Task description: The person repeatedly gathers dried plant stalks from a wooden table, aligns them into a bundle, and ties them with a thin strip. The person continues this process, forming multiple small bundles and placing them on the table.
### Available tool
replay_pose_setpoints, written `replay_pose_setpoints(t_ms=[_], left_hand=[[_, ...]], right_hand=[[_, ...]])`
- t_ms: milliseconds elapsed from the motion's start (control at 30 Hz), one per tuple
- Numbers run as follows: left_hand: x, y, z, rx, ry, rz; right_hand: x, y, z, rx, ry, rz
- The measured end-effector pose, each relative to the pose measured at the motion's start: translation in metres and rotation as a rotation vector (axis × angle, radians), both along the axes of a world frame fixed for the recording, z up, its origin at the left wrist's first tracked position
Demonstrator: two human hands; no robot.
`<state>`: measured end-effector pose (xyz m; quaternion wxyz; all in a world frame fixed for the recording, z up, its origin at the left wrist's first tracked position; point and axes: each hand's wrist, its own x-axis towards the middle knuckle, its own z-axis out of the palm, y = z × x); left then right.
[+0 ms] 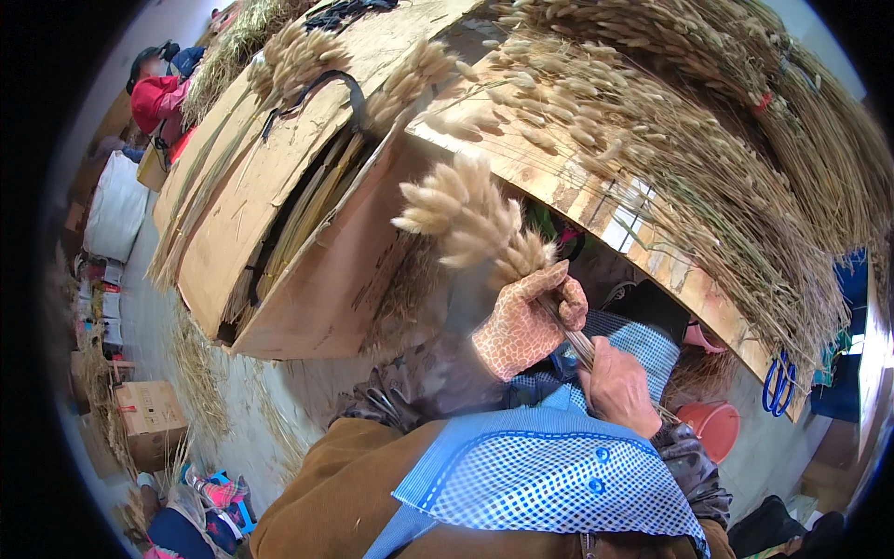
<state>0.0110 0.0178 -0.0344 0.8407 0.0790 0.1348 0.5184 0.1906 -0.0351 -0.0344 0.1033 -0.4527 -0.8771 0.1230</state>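
Note:
A small bunch of dried bunny-tail grass (457, 209) is held before my chest, its fluffy heads pointing up and left. My left hand (524, 325), in a glove with a cracked tan-and-white pattern, grips the stems just under the heads. Lower down, my bare right hand (621, 388) closes around the same stems, and the stem ends show past it near my sleeve. A wooden work board (670, 279) lies beyond my hands, bearing a wide spread of loose bunny-tail stems (614, 133). Blue-handled scissors (779, 384) hang at its near right edge.
Left of the board stands a cardboard box (314, 279) with stems inside and tied bunches (300, 56) on top. A red bucket (710, 426) is on the floor at right. Straw litters the floor. One person (157, 98) sits at far left, another (185, 524) at lower left.

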Motion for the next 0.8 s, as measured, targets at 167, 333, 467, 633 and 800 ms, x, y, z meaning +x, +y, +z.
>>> replay_pose_setpoints(t_ms=[167, 333, 467, 633, 800], left_hand=[[0.0, -0.001, -0.007, 0.223, -0.106, -0.113], [-0.001, -0.011, -0.016, 0.374, 0.148, -0.156], [-0.005, -0.009, -0.02, 0.483, 0.127, -0.254], [-0.002, -0.003, -0.023, 0.618, 0.018, -0.273], [0.005, -0.008, -0.026, 0.592, 0.026, -0.207]], right_hand=[[0.006, -0.012, -0.013, 0.34, -0.191, 0.034], [0.007, -0.021, -0.004, 0.228, -0.074, 0.085], [0.016, -0.013, 0.023, -0.017, 0.025, 0.189], [0.024, 0.028, 0.077, 0.365, 0.101, 0.277], [-0.006, 0.071, 0.13, 0.347, 0.321, 0.302]])
